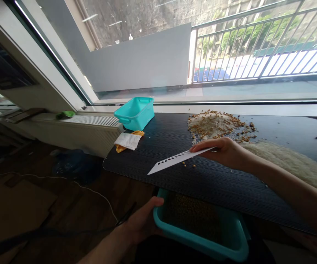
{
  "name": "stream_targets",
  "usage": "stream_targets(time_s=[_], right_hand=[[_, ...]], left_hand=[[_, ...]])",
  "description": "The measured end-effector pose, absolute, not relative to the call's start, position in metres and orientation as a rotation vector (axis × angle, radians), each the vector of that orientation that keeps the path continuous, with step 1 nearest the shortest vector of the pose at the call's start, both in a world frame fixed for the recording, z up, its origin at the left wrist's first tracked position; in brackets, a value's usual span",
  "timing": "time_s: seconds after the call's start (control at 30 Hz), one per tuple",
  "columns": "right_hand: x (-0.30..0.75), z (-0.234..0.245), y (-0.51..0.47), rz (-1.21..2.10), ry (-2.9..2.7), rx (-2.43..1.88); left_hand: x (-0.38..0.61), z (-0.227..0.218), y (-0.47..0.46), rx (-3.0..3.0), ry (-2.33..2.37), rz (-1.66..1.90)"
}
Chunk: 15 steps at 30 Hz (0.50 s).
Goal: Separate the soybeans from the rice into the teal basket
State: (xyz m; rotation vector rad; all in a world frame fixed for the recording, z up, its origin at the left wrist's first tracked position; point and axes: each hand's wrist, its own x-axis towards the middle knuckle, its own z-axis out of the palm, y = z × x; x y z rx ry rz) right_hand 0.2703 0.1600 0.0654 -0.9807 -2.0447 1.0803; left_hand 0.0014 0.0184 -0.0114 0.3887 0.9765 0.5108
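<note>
My right hand [225, 152] is closed on a thin white sheet [172, 160] with a row of small square holes along one edge, held tilted above the dark table. Below the table's front edge, my left hand [144, 222] grips the left rim of a teal basin [194, 240]. Small brownish beans [188, 209] lie in this basin, in shadow. Behind the right hand rises a heap of white grains mixed with yellow-brown beans [213, 123]. A flatter spread of white rice-like grains [295, 163] lies to its right, partly behind my forearm. Under the sheet are a few loose beans [184, 164].
A second teal basin [144, 119] stands at the table's back left corner. In front of it, a white folded paper [128, 140] rests on a yellow cloth [120, 149]. A radiator [92, 126] adjoins the table's left end, and a window runs along the back.
</note>
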Motion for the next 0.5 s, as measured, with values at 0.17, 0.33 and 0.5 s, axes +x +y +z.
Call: stream_targets(time_s=[0.17,0.33,0.5], right_hand=[[0.236,0.063,0.181,1.202,-2.166,-0.873],[0.233,0.071,0.198,1.34,-2.305,-0.763],[0.268,0.089,0.191,1.276,-2.284,-0.841]], left_hand=[[0.001,-0.009,0.019,0.389,0.996,0.506],[-0.002,-0.014,0.017,0.396,0.985,0.515],[-0.001,-0.017,0.017,0.404,0.948,0.518]])
